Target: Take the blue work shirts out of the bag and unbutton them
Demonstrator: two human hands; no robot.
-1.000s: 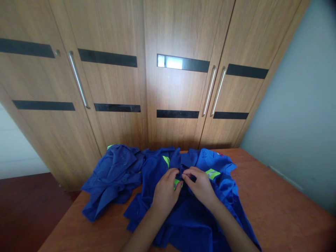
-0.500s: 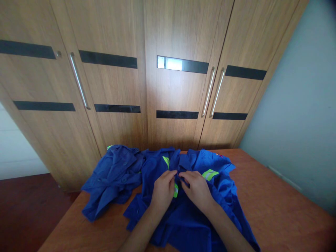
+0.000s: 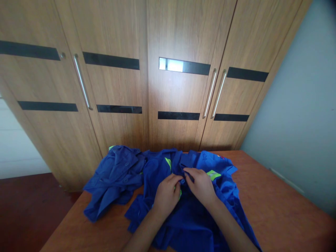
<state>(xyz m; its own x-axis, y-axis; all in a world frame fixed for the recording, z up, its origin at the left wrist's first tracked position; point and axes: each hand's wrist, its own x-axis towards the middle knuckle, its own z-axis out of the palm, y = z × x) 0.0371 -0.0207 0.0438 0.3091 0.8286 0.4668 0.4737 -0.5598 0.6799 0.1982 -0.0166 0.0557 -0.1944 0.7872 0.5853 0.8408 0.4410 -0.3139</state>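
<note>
A blue work shirt [image 3: 195, 213] with neon-yellow reflective strips lies spread on the brown table [image 3: 275, 210] in front of me. My left hand [image 3: 166, 194] and my right hand [image 3: 201, 183] meet at the middle of its front, just below the collar. Both hands pinch the blue cloth with curled fingers, fingertips almost touching. A second crumpled blue garment [image 3: 115, 178] lies to the left, partly hanging over the table's far edge.
Directly behind the table stands a tall wooden wardrobe [image 3: 147, 87] with long metal handles and black strips. A grey-blue wall [image 3: 301, 115] runs along the right side. Dark red floor [image 3: 28, 210] shows at the lower left.
Both hands have stayed at the shirt's front, shifting slightly up toward the collar and then settling, fingers working the cloth. The view has drifted a little.
</note>
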